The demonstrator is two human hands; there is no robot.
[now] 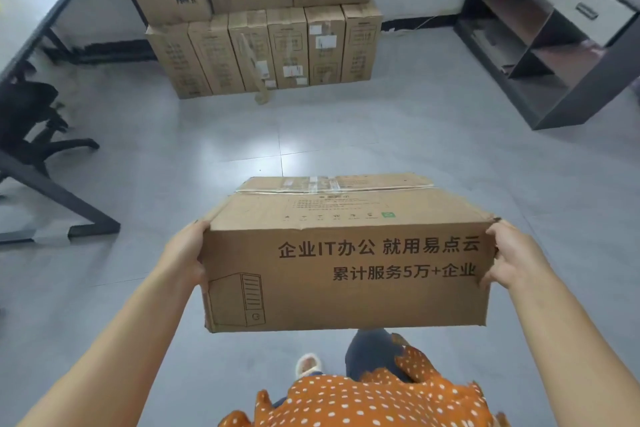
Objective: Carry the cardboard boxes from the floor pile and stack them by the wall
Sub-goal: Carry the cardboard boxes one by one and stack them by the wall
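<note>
Both grips, L hand (185,255) & R hand (509,253), grasping cardboard box (346,274) ends.

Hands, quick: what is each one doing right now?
Left hand: grips the left end of the cardboard box, held off the floor.
Right hand: grips the right end of the same box.
</note>
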